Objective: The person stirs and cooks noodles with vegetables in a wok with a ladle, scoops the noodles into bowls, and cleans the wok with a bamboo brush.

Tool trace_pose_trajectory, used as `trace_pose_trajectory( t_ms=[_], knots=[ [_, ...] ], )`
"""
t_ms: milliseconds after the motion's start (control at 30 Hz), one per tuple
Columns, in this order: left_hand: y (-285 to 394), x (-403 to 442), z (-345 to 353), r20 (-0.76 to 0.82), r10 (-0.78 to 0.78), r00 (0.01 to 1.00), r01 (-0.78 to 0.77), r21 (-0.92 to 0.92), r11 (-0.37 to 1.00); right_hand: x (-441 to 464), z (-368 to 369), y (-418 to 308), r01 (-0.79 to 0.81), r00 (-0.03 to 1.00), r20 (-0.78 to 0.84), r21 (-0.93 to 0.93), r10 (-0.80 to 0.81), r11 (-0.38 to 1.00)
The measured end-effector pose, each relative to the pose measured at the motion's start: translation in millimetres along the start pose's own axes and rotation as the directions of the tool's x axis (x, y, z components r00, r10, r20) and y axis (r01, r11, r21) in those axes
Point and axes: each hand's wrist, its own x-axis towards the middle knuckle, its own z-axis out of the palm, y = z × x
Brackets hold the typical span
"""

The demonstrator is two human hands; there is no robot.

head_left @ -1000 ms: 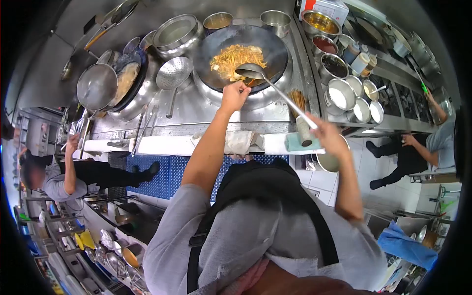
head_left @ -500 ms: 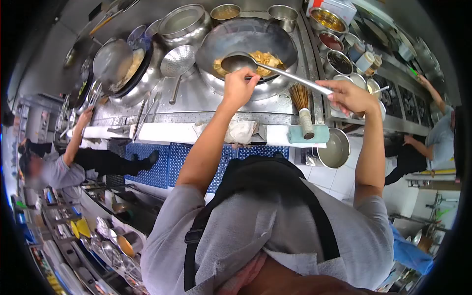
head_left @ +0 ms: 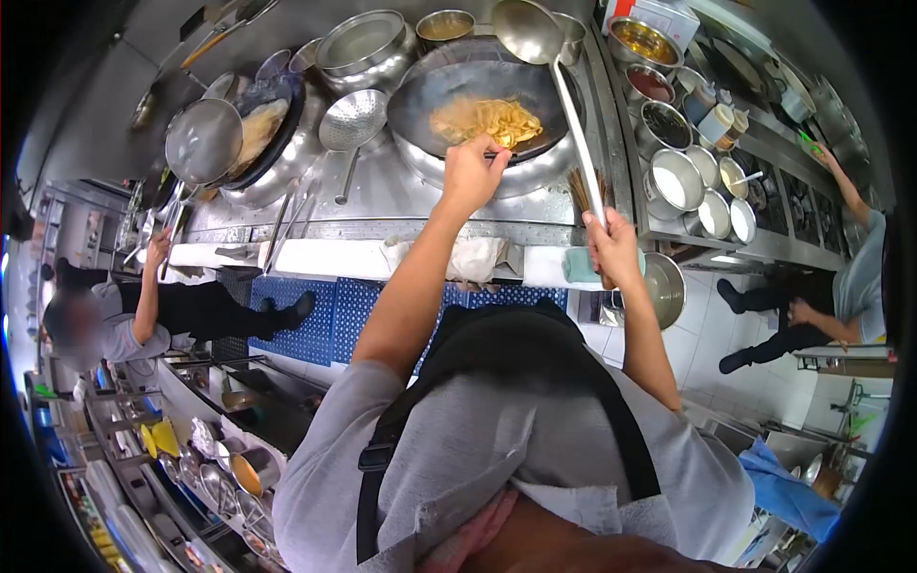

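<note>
My left hand (head_left: 473,170) is closed on the near rim of a dark wok (head_left: 420,91), where the exact grip is partly covered by the fingers. Sliced yellow-brown food (head_left: 492,122) lies in the wok under light haze. In my right hand (head_left: 613,248), fingers wrap round the handle end of a long steel ladle (head_left: 578,134). The ladle's bowl is raised beyond the wok's far right rim, over the back of the stove. Behind the right hand, a bamboo wok brush (head_left: 578,189) is mostly hidden.
A perforated skimmer (head_left: 353,119) lies left of the wok. Steel containers of white seasonings (head_left: 673,181) and sauces (head_left: 650,84) line the right side. Folded cloths (head_left: 473,260) and a green cloth (head_left: 577,265) rest along the front edge. Co-workers (head_left: 115,310) stand at left and right.
The ladle has risen out of the wok, its bowl swinging up toward the back. My right hand has moved left and nearer my body. My left hand stays at the rim.
</note>
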Motion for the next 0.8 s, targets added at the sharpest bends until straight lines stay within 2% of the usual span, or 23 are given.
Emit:
trace_pose_trajectory(
  t_ms=[100,167,233,333,367,400,500,567,633,700,733,767,800],
  knots=[
    [-35.6,-22.4,31.0,0.035,-0.037,0.999,0.034,0.067,0.997,6.0,15.4,15.8,0.052,0.999,-0.016,0.122,-0.050,0.991],
    [-27.5,-66.4,29.8,0.017,0.049,0.999,-0.050,0.054,0.997,4.7,12.8,17.3,0.053,0.998,-0.041,0.096,-0.049,0.994],
    [5.6,-105.7,5.7,0.084,0.010,0.996,-0.014,0.049,0.999,-0.7,9.9,16.0,0.033,0.997,-0.073,0.158,-0.022,0.987],
    [32.0,-64.0,-18.4,0.051,0.147,0.988,-0.153,0.131,0.980,-7.2,2.8,13.6,0.018,0.997,-0.071,0.111,-0.010,0.994],
    [32.7,-37.0,-18.1,0.019,0.129,0.991,-0.130,0.066,0.989,-8.1,3.2,16.1,0.007,0.997,-0.071,0.117,0.001,0.993],
    [24.0,-14.0,-11.1,0.048,0.048,0.998,-0.049,0.035,0.998,-5.8,5.8,20.6,0.004,0.998,-0.068,0.123,0.005,0.992],
    [-30.7,-2.2,30.4,0.064,-0.167,0.984,0.169,-0.025,0.985,-0.1,17.5,32.3,-0.017,0.999,-0.047,0.133,0.024,0.991],
    [-40.3,-27.6,40.6,0.017,-0.030,0.999,0.030,0.022,0.999,-1.1,20.3,38.3,-0.023,0.999,-0.045,0.114,0.028,0.993],
    [-20.7,-71.8,27.6,0.058,-0.014,0.998,0.012,0.030,0.999,-6.1,18.5,41.2,-0.049,0.998,-0.037,0.090,0.052,0.995],
    [8.5,-93.0,7.5,0.020,0.055,0.998,-0.057,0.137,0.989,-14.7,15.2,46.7,-0.006,1.000,-0.022,0.061,0.008,0.998],
    [11.8,-77.9,3.7,0.023,0.092,0.996,-0.094,0.152,0.984,-16.6,18.2,55.2,0.048,0.999,-0.021,0.130,-0.046,0.990],
    [10.9,-65.7,2.0,0.029,0.124,0.992,-0.127,0.152,0.980,-15.5,21.5,68.1,0.038,0.998,-0.040,0.010,-0.037,0.999],
    [-3.6,-52.1,8.0,0.035,0.079,0.996,-0.082,0.083,0.993,-11.7,26.9,95.1,0.079,0.996,-0.042,-0.061,-0.082,0.995]
  ],
)
